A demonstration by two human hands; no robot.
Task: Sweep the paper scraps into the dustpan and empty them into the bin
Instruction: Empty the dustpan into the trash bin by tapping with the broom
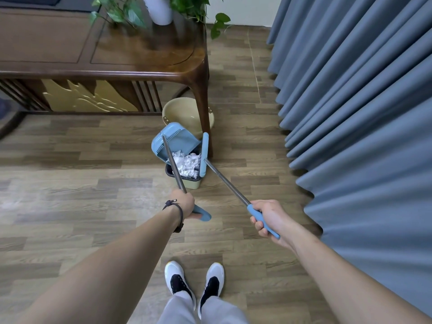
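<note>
A light blue dustpan (171,142) on a long metal handle is tipped over a small green bin (190,183) with a dark liner. White paper scraps (188,163) lie in the bin's mouth under the pan's lip. My left hand (185,203) grips the blue end of the dustpan handle. My right hand (268,217) holds the blue grip of the broom, whose blue head (204,153) stands upright against the bin's right side.
A dark wooden table (140,54) with a potted plant (159,10) stands behind the bin, one leg (204,118) right beside it. A cream basin (184,113) sits under the table. Grey-blue curtains (362,113) hang along the right. My white shoes (194,284) stand on the wood floor.
</note>
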